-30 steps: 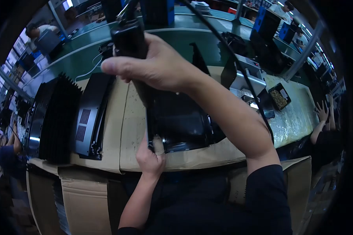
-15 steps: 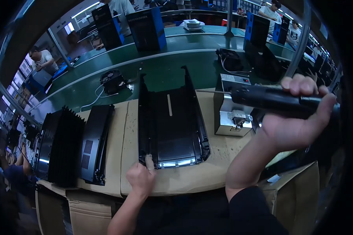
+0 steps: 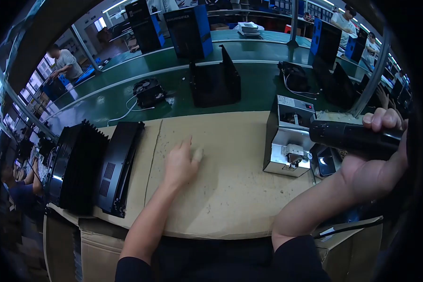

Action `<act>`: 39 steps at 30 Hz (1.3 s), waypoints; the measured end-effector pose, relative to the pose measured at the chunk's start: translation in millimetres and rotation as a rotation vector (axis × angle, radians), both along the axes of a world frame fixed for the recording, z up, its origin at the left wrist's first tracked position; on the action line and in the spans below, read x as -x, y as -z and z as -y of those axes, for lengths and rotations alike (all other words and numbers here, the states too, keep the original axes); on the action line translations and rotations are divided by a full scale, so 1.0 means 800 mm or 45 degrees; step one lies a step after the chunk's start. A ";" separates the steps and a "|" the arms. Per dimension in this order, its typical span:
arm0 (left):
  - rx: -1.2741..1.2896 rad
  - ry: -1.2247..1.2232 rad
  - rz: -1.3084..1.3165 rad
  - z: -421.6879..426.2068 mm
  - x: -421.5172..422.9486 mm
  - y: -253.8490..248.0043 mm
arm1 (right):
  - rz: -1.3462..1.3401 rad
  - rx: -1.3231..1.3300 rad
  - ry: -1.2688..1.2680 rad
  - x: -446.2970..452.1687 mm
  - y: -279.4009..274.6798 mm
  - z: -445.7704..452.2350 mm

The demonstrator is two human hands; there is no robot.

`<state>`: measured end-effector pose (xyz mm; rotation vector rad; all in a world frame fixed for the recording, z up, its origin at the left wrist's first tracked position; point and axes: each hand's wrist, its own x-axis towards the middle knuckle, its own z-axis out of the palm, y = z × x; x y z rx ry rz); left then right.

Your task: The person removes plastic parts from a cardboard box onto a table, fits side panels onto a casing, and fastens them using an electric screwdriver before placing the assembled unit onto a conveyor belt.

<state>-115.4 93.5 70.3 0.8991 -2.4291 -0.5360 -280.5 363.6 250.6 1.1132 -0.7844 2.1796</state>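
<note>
My right hand (image 3: 378, 150) is wrapped around a black electric screwdriver (image 3: 336, 135), raised at the right beside a metal box that looks like a screw feeder (image 3: 289, 138). Over the cardboard, my left hand (image 3: 181, 164) holds nothing; its fingers are stretched forward and apart, and one digit wears a pale cover. Beyond it, a black plastic housing panel (image 3: 215, 84) lies on the green conveyor, apart from my hand. To the left of my left hand rest a black slotted panel (image 3: 120, 169) and a stack of black ribbed panels (image 3: 80, 171).
Cardboard (image 3: 235, 188) covers the bench. On the green belt (image 3: 174, 75) sit a fan (image 3: 148, 91) with a white cable and another black fan unit (image 3: 293, 77). Tall black-and-blue boxes (image 3: 188, 33) stand farther back. A metal post (image 3: 373, 73) rises at the right. Other people work around.
The housing panel has gone from the cardboard forward onto the conveyor. My left hand has let go of it and moved forward. The screwdriver has shifted right and slightly down in the view.
</note>
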 end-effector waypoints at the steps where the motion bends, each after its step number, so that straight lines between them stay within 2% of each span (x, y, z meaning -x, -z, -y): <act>1: 0.265 0.090 0.018 -0.003 -0.029 -0.002 | -0.041 -0.079 -0.074 0.008 0.003 -0.007; 2: 0.262 0.066 0.030 -0.004 -0.058 -0.008 | -0.032 -0.080 -0.100 0.009 0.003 -0.009; 4: 0.662 -0.029 -0.157 0.000 -0.134 -0.030 | 0.002 -0.085 -0.194 0.010 0.001 -0.017; 7: 1.081 -0.543 -0.155 0.023 -0.247 -0.071 | 0.048 -0.086 -0.380 0.011 -0.001 -0.029; 9: 1.120 -1.042 -0.021 0.046 -0.325 -0.089 | 0.059 -0.090 -0.420 0.013 -0.001 -0.033; 10: 1.093 -1.176 0.056 0.061 -0.361 -0.096 | 0.061 -0.095 -0.421 0.014 -0.001 -0.034; 11: 1.206 -1.273 0.204 0.075 -0.393 -0.097 | 0.060 -0.100 -0.415 0.015 -0.001 -0.034; 12: 0.921 -1.272 0.197 0.076 -0.413 -0.105 | 0.061 -0.107 -0.405 0.016 -0.001 -0.035; 13: 0.635 -1.257 0.190 0.075 -0.429 -0.111 | 0.064 -0.115 -0.392 0.017 -0.001 -0.035; 15: 0.625 -1.043 0.077 0.082 -0.455 -0.112 | 0.077 -0.141 -0.351 0.019 -0.001 -0.035; 18: 0.487 -0.944 0.047 0.092 -0.473 -0.119 | 0.103 -0.183 -0.271 0.022 -0.002 -0.033; 19: 0.602 -0.878 0.053 0.101 -0.481 -0.118 | 0.113 -0.194 -0.242 0.023 -0.002 -0.033; 21: 0.616 -0.896 -0.172 0.099 -0.465 -0.136 | 0.128 -0.219 -0.178 0.025 -0.002 -0.033; 23: 0.628 -0.639 -0.508 0.134 -0.492 -0.139 | 0.149 -0.262 -0.099 0.027 -0.002 -0.032; 25: 0.708 -0.722 -0.641 0.111 -0.453 -0.165 | 0.174 -0.329 0.037 0.030 0.000 -0.029; 26: 0.798 -0.827 -0.544 0.093 -0.431 -0.176 | 0.183 -0.361 0.126 0.032 0.001 -0.028; 28: 0.964 -0.871 -0.565 0.053 -0.375 -0.173 | 0.184 -0.409 0.388 0.020 -0.010 -0.021; 29: 1.082 -0.712 -0.573 0.039 -0.354 -0.158 | -0.017 -0.439 0.437 0.029 -0.007 -0.026; 30: 1.204 -0.566 -0.576 0.023 -0.334 -0.147 | -0.052 -0.406 0.393 0.016 -0.008 -0.019; 31: 1.199 -0.582 -0.472 -0.016 -0.293 -0.138 | -0.088 -0.371 0.337 0.004 -0.009 -0.010; 33: 1.206 -0.241 -0.499 -0.055 -0.233 -0.111 | 0.160 -0.440 0.343 0.002 -0.018 -0.004; 34: 1.167 -0.126 -0.460 -0.068 -0.214 -0.089 | 0.228 -0.444 0.325 -0.003 -0.023 0.006; 35: 1.130 -0.015 -0.420 -0.081 -0.195 -0.068 | 0.195 -0.408 0.169 0.009 -0.016 0.003; 37: 0.998 0.184 -0.273 -0.116 -0.162 -0.036 | 0.144 -0.489 0.145 0.027 -0.007 0.007; 38: 0.895 0.240 -0.186 -0.129 -0.150 -0.012 | 0.093 -0.566 0.122 0.034 -0.004 0.010; 39: 0.634 0.353 -0.083 -0.144 -0.145 0.008 | 0.042 -0.642 0.099 0.039 -0.002 0.011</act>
